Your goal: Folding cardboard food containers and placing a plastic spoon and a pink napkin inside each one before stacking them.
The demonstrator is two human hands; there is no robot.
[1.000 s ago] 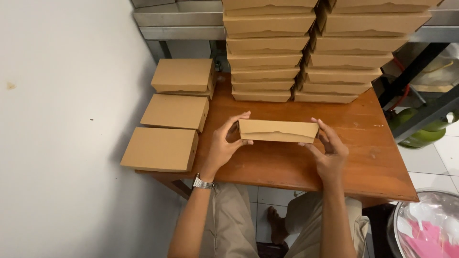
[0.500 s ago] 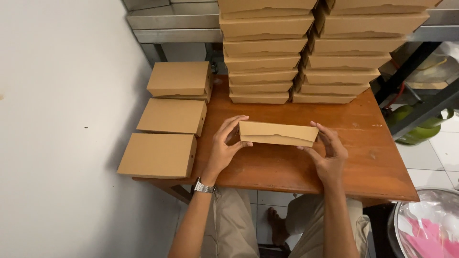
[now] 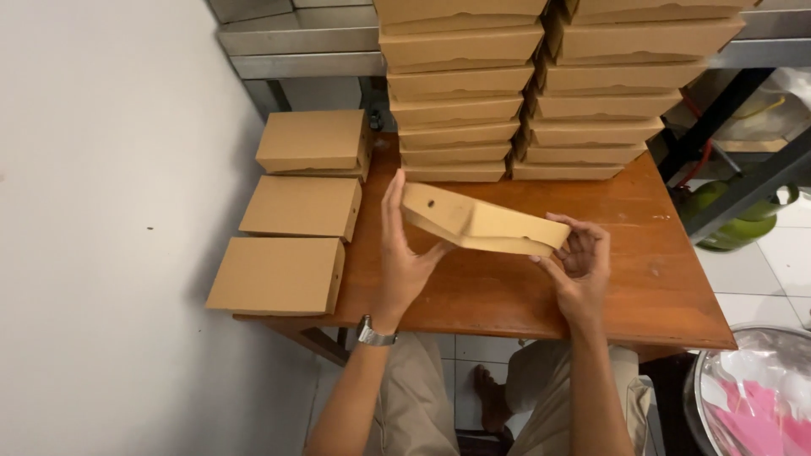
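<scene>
— Since half a second ago the flat brown cardboard box (image 3: 481, 224) has left its level pose: it is now lifted and tilted, its left end higher than its right, and it hangs above the reddish-brown wooden table (image 3: 642, 279) rather than near its top.

— Who has hold of it?

— Both hands. The left hand (image 3: 404, 257), with a metal wristwatch (image 3: 374, 333) on its wrist, is spread wide and upright; its fingers stand against the box's left end and the thumb presses the underside. The right hand (image 3: 579, 262) cups the right end, fingers curled round the corner. Neither hand is closed into a fist; each is about half open, clamped on the box.

— Where does the box sit among the rest?

— Over the middle of the table, just in front of two tall stacks of closed brown cardboard boxes (image 3: 541, 93) that rise at the table's far edge.

— And on the left?

— Three closed brown cardboard boxes (image 3: 300, 207) lie in a row along the table's left side, beside a white wall (image 3: 101, 211). The nearest one overhangs the table's front corner.

— Anything lower down?

— A round metal basin with pink plastic inside (image 3: 760, 397) shows at the bottom right, and a green rounded container (image 3: 731, 224) stands on the tiled floor past the table's right edge.
</scene>
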